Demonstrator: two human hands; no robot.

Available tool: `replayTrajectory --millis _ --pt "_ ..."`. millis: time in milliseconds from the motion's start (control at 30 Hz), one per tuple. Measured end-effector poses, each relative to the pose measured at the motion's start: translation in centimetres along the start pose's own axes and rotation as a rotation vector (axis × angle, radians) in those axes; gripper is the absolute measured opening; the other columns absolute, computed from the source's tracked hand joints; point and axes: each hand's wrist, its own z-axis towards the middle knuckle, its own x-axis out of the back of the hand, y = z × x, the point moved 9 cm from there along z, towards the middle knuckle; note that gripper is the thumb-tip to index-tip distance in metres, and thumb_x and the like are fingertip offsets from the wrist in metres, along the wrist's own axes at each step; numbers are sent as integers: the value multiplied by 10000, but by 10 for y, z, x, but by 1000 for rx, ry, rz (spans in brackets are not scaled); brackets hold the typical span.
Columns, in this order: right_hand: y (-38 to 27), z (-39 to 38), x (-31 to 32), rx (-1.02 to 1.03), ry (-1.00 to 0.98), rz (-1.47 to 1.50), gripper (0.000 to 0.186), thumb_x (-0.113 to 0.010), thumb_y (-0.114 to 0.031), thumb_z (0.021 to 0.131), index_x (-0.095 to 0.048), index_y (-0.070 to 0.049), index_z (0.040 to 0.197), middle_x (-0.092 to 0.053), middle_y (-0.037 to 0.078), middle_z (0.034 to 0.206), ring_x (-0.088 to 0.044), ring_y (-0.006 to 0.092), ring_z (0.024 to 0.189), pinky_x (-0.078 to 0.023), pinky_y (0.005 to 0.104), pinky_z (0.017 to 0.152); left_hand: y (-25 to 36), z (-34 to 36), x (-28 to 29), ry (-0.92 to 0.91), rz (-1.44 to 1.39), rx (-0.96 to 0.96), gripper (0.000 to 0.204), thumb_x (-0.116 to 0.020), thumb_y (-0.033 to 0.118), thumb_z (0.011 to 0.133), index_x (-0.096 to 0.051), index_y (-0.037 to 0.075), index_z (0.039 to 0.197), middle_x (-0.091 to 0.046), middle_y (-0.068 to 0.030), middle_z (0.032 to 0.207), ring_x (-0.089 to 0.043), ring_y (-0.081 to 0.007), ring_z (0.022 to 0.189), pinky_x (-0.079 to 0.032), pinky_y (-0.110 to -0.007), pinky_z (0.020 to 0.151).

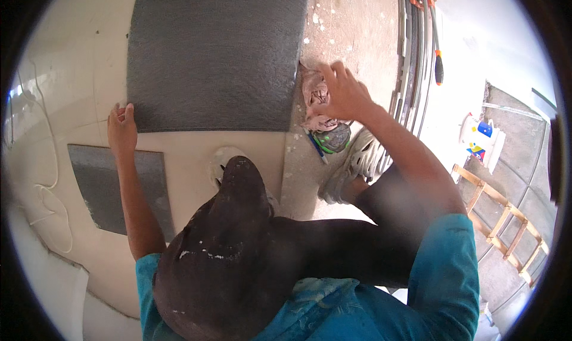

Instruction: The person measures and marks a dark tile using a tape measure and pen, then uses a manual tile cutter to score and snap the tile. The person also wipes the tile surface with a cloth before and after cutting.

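Note:
A large dark grey textured tile (214, 55) lies on the pale floor ahead of me. Just off its near left corner is my left hand (122, 129), fingers curled in; a small reddish patch shows at the fingertips, too small to name. My right hand (345, 97) is at the tile's right side, thumb and fingers apart, over a crumpled pink cloth (316, 94). Whether the fingertips touch the cloth is hard to see. Close to the cloth lie a grey and green rounded object (333, 139) and a blue and white pen-like stick (317, 146).
A smaller dark tile piece (122, 186) rests left of my knee. Long metal bars (411, 67) and an orange-and-black handled tool (439, 67) run along the right. Beyond them are a white bucket (481, 141) and a wooden ladder-like frame (503, 225). A white cable (50, 138) curls at left.

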Motion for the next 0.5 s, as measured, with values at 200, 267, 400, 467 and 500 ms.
replayTrajectory --millis 200,267,400,467,500 --pt "42 -22 -36 31 16 178 553 -793 -223 739 -565 -112 1230 -558 141 1154 -614 310 1042 -542 427 858 28 1 -19 39 15 -23 525 -562 461 950 -650 27 1234 -675 -155 1168 -635 -295 1107 -480 -417 934" --pt "63 -9 -20 -40 20 260 424 -766 -158 740 -628 -85 1135 -616 124 1090 -648 283 954 -551 401 835 36 -1 -21 31 40 4 530 -579 462 937 -654 22 1224 -688 -159 1133 -648 -304 1078 -485 -416 917" --pt "107 -8 46 -263 349 687 314 -661 -131 844 -625 -63 1149 -696 93 939 -668 194 817 -537 332 725 42 6 -25 31 23 0 548 -605 475 916 -664 11 1203 -710 -163 1050 -666 -318 1028 -488 -421 910" --pt "82 0 45 -319 479 680 316 -636 -160 868 -607 -57 1165 -680 111 974 -663 214 842 -532 357 744 45 11 -24 6 46 -24 593 -617 510 899 -653 14 1221 -689 -173 1110 -652 -320 1060 -484 -429 921" --pt "59 5 39 -344 543 681 318 -623 -175 880 -598 -55 1173 -672 120 991 -660 225 854 -529 369 753 46 13 -20 -3 62 -34 615 -622 528 891 -647 15 1230 -679 -178 1140 -644 -321 1076 -483 -434 926"
